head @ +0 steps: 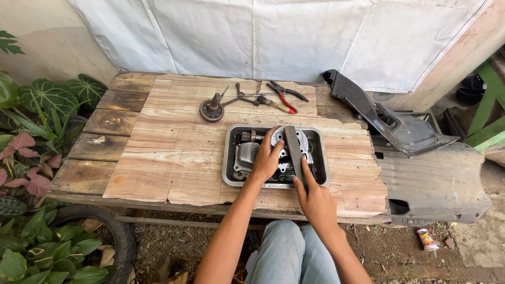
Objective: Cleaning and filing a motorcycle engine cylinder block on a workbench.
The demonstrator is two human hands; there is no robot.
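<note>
Blue-jeaned knees (291, 255) sit nearest the camera at six o'clock, cut off by the bottom edge, with both forearms rising from them toward the wooden bench (158, 158). The right hand (315, 200) grips the lower end of a flat dark strip (293, 150), forefinger laid along it, the strip pointing toward twelve o'clock over a metal tray (229, 158). The left hand (266, 158) is spread and pressed on a silvery engine part (292, 144) inside that tray, just left of the strip; the hand hides much of the part, and the other greasy pieces in the tray at nine o'clock of it are hard to tell apart. Beyond the tray at twelve o'clock lie a geared shaft (212, 109) and red-handled pliers (285, 94) among small tools too tangled to name. At three o'clock a black plastic scooter panel (400, 123) runs off the bench. On the ground at four o'clock lies a small cylindrical package (426, 239), white with pink and yellow print, its label too small to make out. Leafy plants (37, 105) crowd nine o'clock, partly cropped.
</note>
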